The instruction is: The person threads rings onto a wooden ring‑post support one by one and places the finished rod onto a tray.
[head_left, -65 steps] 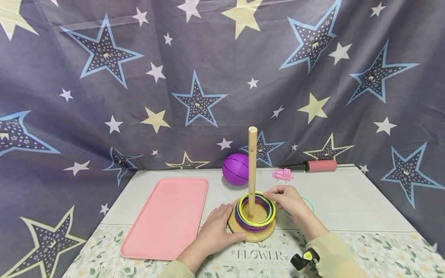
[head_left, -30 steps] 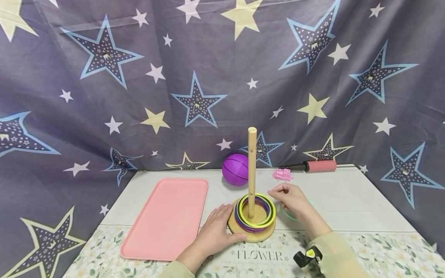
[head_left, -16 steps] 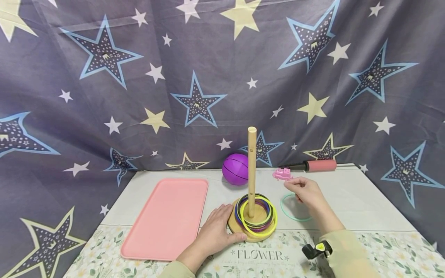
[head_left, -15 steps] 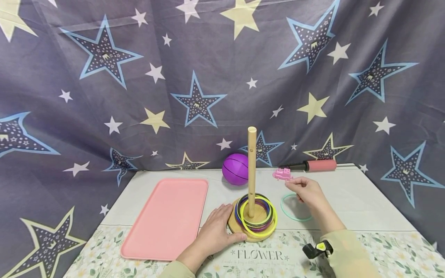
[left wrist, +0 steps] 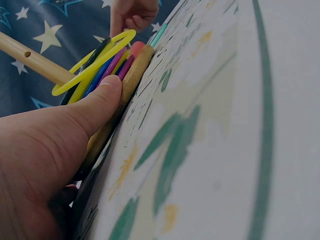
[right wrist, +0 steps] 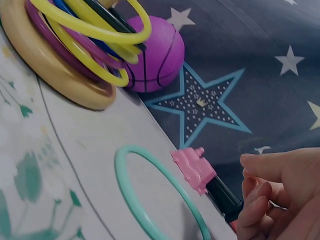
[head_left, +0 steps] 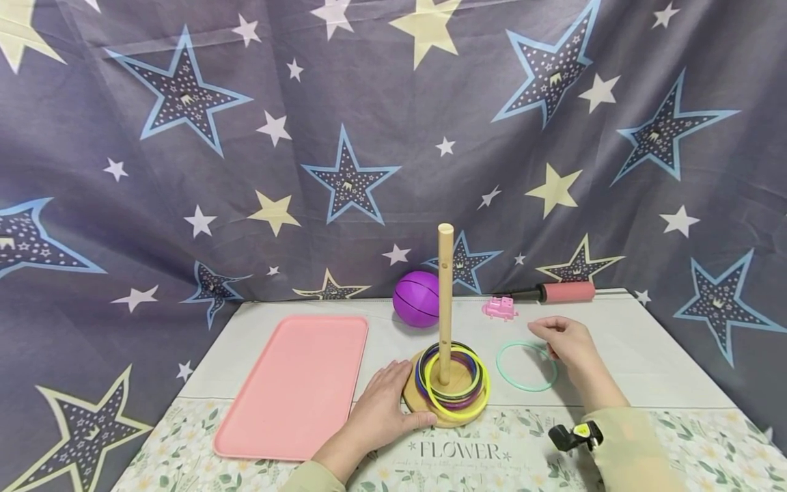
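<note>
My left hand rests at the near left edge of a round wooden base, fingers fairly straight and thumb tip against its rim. From the base rises an upright wooden peg. Several coloured rings, purple, blue, black and yellow, are stacked around it. The topmost yellow ring sits tilted and off-centre, toward the front right. Right of the base a mint-green ring lies flat on the table. Over that ring's far right side is my right hand, holding nothing, its fingers loosely bent.
A pink tray lies on the left. Behind the peg sits a purple ball. Toward the back right are a small pink toy and a pump-like thing with a pink handle. A star-patterned cloth hangs behind the table.
My right hand has let go of the yellow ring and moved away to the right. The ring has slipped toward the front right, and the mint-green ring shows more fully. My left hand stays put.
</note>
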`<state>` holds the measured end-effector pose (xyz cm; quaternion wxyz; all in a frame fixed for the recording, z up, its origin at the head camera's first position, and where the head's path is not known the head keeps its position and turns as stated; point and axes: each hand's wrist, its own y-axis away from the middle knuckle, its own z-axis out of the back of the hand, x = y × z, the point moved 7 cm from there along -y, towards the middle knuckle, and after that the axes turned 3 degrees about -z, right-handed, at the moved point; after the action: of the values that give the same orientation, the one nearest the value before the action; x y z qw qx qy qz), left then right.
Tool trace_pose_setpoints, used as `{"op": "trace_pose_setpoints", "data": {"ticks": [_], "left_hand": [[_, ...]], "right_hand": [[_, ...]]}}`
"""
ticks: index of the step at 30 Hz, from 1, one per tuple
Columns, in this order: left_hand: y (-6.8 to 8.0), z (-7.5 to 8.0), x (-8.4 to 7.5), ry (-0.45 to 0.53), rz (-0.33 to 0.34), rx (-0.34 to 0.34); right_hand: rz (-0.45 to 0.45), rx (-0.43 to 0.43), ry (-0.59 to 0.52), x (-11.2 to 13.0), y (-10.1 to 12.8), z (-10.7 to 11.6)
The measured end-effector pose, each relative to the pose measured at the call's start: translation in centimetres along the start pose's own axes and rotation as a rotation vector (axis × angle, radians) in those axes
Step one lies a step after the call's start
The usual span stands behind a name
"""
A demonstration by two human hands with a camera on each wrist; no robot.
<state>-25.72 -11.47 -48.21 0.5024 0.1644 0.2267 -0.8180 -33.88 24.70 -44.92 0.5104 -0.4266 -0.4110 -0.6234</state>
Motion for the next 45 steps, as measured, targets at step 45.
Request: {"op": "trace_pose_setpoints", "data": {"ticks": [45], "left_hand": [[-0.1, 0.2, -0.3, 0.006, -0.001, -0.007]], "right_hand": [[-0.11, -0.087, 0.124, -4.5, -1.1, 2.8]]}}
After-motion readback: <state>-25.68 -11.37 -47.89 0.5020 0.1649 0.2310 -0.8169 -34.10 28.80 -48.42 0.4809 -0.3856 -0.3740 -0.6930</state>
